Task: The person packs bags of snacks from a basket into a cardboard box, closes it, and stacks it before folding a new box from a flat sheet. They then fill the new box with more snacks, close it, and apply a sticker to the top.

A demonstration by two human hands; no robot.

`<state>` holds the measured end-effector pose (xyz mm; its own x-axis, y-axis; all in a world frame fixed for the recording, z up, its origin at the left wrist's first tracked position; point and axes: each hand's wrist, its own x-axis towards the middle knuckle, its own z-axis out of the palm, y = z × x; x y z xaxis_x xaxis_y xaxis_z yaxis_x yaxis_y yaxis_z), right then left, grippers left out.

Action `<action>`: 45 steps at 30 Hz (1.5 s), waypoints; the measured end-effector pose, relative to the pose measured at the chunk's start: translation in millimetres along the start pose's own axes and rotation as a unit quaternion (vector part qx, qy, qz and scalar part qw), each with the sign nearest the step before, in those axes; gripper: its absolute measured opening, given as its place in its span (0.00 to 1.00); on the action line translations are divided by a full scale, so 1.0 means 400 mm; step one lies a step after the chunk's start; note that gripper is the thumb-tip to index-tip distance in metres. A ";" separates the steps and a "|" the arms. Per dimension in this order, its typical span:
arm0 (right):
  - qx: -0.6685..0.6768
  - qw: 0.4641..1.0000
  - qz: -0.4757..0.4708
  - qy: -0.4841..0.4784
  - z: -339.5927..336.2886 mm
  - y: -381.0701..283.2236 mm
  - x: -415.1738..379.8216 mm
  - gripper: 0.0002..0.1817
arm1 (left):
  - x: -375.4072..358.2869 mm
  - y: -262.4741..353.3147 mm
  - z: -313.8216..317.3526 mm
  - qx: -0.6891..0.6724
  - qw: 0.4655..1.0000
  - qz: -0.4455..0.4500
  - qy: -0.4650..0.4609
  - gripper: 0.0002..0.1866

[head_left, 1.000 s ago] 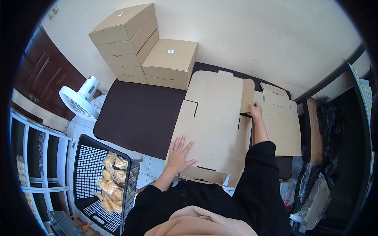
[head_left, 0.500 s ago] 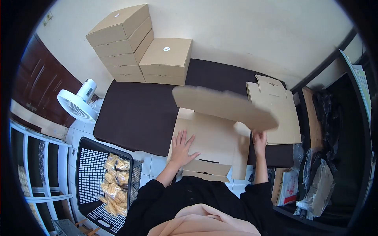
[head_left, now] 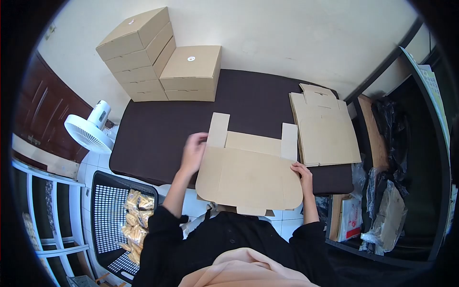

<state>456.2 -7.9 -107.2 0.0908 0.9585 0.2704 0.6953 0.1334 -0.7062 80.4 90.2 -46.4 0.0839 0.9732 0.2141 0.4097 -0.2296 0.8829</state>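
Note:
A partly folded cardboard piece (head_left: 253,174) lies at the front edge of the dark-covered table, close to my body. One large panel is folded down toward me, and two narrow flaps stick out at its far side. My right hand (head_left: 304,176) pinches the panel's right edge, thumb on top. At the far left corner is my left hand (head_left: 195,150), blurred, with its fingers curled beside the left flap; whether they touch the cardboard is unclear.
Flat cardboard sheets (head_left: 325,126) are stacked at the table's right. Closed boxes (head_left: 143,57) stand at the back left, near a white fan (head_left: 90,130). A black basket (head_left: 107,205) with bagged food is at the lower left, a dark rack (head_left: 420,158) at the right.
The raised cardboard panel has come down toward me over the rest of the piece. My left hand has moved from the inside surface up to the far left corner. The view has shifted slightly.

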 end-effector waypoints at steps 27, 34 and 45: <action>0.117 0.973 0.089 0.175 0.024 -0.038 0.264 0.13 | -0.122 -0.220 -0.145 -0.110 0.944 -0.309 -0.028 0.24; 0.014 0.966 0.204 0.158 0.191 0.133 0.448 0.19 | -0.257 -0.157 -0.037 -0.033 0.969 -0.240 -0.057 0.22; -0.118 0.986 0.044 0.110 0.130 -0.087 0.041 0.27 | -0.264 -0.100 -0.012 0.051 0.978 -0.176 -0.102 0.20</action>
<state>396.5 16.4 -112.2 0.2912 0.8828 0.3686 0.8225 -0.0343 -0.5677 50.9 -3.2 -102.5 0.0971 0.9765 -0.1927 0.5341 0.1122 0.8379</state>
